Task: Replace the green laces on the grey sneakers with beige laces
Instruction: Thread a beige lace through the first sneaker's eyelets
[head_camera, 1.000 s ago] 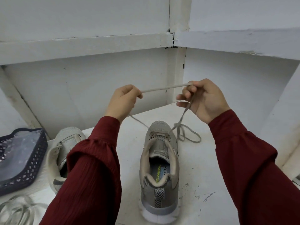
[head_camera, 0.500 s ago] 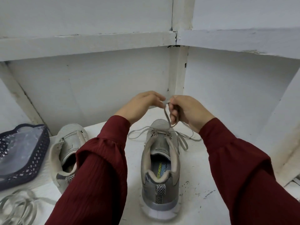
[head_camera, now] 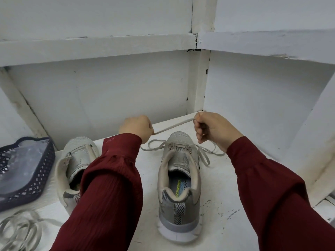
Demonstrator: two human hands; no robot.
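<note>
A grey sneaker [head_camera: 178, 178] stands heel toward me in the middle of the white shelf, with a beige lace [head_camera: 173, 126] threaded through its lowest eyelets. My left hand [head_camera: 136, 128] and my right hand [head_camera: 212, 128] each grip that lace above the toe, and a taut stretch of it runs between them. Slack loops of the lace lie on both sides of the toe. The second grey sneaker [head_camera: 76, 165] stands to the left without a lace, partly hidden behind my left sleeve.
A dark perforated basket [head_camera: 27, 171] with a clear bag inside sits at the far left. A pile of pale laces [head_camera: 20, 230] lies at the bottom left corner. White walls close the shelf at the back and right.
My hands came down and met over the toe, then drew apart again, stretching the lace taut between them lower than a second ago.
</note>
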